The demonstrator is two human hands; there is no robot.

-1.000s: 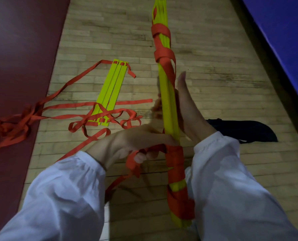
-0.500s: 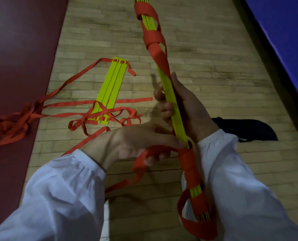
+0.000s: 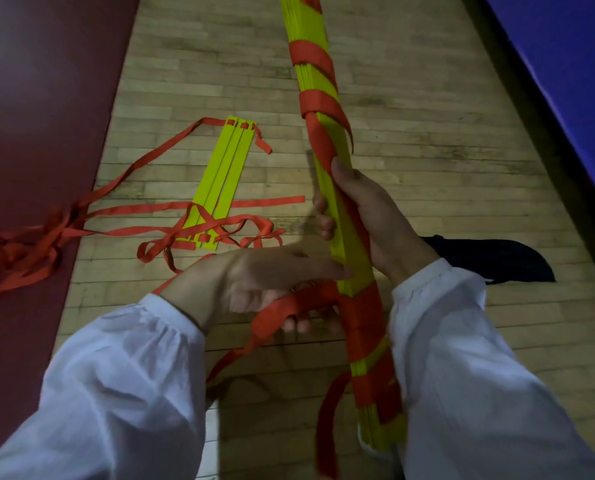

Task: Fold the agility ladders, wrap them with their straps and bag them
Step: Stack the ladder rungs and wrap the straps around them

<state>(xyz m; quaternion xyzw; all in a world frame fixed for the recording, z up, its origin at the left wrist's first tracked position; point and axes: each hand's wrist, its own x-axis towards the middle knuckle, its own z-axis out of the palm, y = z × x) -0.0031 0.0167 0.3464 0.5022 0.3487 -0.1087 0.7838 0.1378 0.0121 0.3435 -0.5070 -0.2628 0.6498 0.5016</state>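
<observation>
The folded ladder bundle (image 3: 353,258) was held at centre, slanting away, by the right hand (image 3: 369,216), whose fingers were curled round its middle. The red strap (image 3: 289,306), wound round the bundle's near and far parts, was gripped by the left hand (image 3: 261,285) just left of it. A second ladder (image 3: 225,181) was laid flat on the wooden floor (image 3: 427,150) farther left, a dark bag (image 3: 497,259) to the right.
</observation>
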